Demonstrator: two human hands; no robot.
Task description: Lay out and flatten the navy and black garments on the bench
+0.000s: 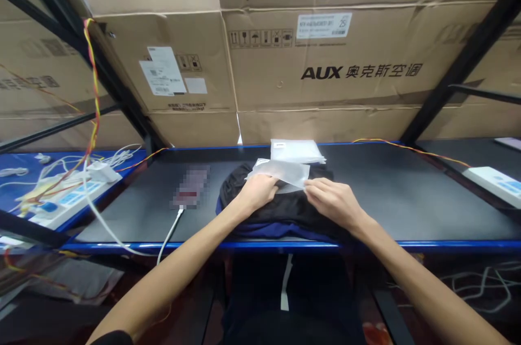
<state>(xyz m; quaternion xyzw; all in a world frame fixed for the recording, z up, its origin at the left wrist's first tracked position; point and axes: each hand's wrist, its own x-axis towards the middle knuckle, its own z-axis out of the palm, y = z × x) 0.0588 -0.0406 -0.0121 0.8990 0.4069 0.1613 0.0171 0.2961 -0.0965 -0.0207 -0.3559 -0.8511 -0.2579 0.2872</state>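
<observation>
My left hand (259, 191) and my right hand (330, 198) are both closed on a translucent plastic bag (287, 172), one at each side of it. The bag is held above a pile of dark folded clothing (280, 212), black on top with navy blue fabric beneath. Just behind the bag, a stack of clear plastic bags (296, 151) with a small white label lies on the dark table surface. My fingertips partly cover the bag's edges, and I cannot tell whether anything is inside it.
A phone (192, 187) with a white charging cable (171, 234) lies to the left. Power strips (73, 201) and tangled wires sit at far left; another strip (494, 182) is at right. Cardboard boxes (260, 84) wall the back, between black metal frame posts (459, 57).
</observation>
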